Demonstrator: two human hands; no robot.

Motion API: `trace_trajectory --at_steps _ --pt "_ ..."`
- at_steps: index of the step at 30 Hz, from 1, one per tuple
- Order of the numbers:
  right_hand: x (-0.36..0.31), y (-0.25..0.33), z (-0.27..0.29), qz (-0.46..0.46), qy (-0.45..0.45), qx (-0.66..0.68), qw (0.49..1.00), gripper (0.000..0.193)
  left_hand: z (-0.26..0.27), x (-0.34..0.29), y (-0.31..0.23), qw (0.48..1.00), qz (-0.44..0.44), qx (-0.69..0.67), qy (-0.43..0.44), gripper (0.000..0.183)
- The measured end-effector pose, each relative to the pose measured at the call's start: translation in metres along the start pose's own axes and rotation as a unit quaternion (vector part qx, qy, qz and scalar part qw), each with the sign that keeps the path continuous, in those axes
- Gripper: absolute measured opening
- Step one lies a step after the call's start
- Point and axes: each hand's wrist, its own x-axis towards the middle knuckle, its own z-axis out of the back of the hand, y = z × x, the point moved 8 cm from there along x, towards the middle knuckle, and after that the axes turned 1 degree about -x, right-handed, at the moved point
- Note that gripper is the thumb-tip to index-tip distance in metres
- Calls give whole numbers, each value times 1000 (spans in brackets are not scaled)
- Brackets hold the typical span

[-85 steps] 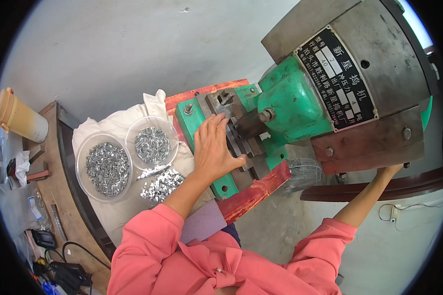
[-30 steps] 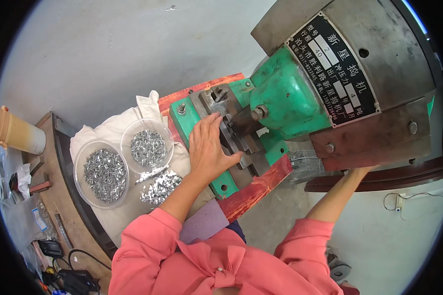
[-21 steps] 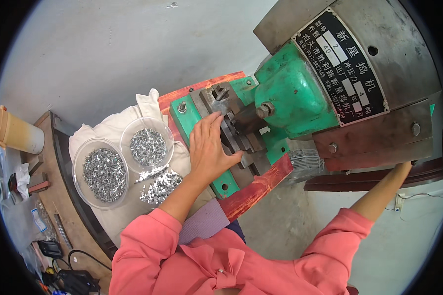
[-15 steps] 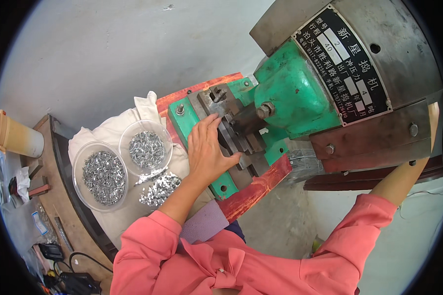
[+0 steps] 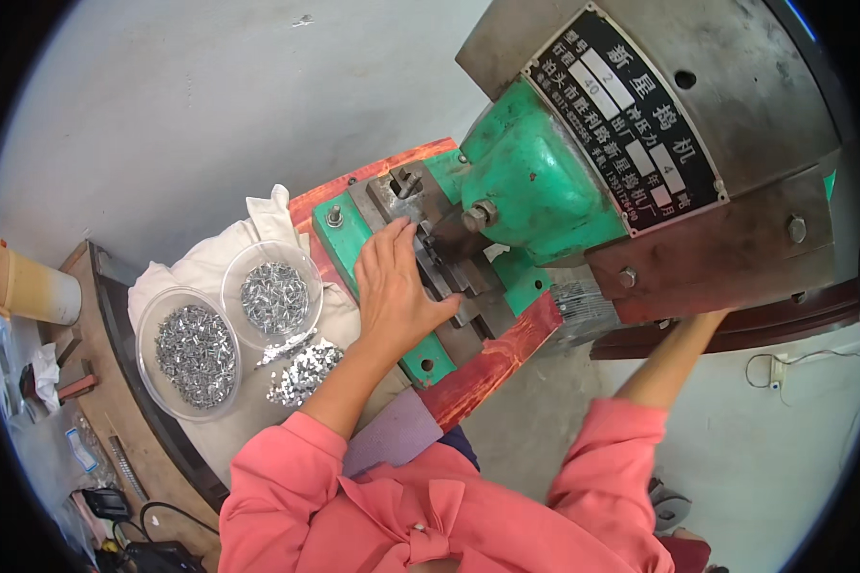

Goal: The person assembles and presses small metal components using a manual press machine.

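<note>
My left hand [image 5: 392, 286] lies against the dark steel die [image 5: 444, 263] on the press bed, fingers stretched out and thumb apart. Its fingertips rest along the die's near side, and I see nothing held in it. Above the die stands the punch press [image 5: 545, 181], with a rounded green head and a large bolt. My right forearm [image 5: 674, 358] passes behind the press's brown steel plate [image 5: 712, 253], which hides my right hand. Left of my left hand, a clear round tub [image 5: 153, 384] and a clear bowl [image 5: 229, 279] hold small silvery metal parts.
Loose shiny metal pieces [image 5: 306, 372] are heaped on a pale cloth [image 5: 277, 439]. A wooden table [image 5: 100, 377] at the left carries a yellowish cup [image 5: 31, 282], tools and cables. Red-painted wood [image 5: 497, 363] edges the press bed. A wall [image 5: 258, 86] rises beyond.
My right forearm has swung inward to the left, and its far part has gone from the plate's right edge. My left hand stays against the die. The whole view has shifted slightly.
</note>
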Motion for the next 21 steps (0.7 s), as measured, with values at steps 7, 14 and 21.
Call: trace_trajectory --at_steps 7,14,21 --pt "8 -166 129 -72 -55 39 995 54 -3 9 -12 1000 -21 8 -1 94" --pt "37 -161 128 -265 -93 10 960 70 1 -19 -19 999 -53 -13 -1 94" --pt "11 -183 131 -237 -121 24 964 68 1 -38 -24 998 -70 -1 -3 95"
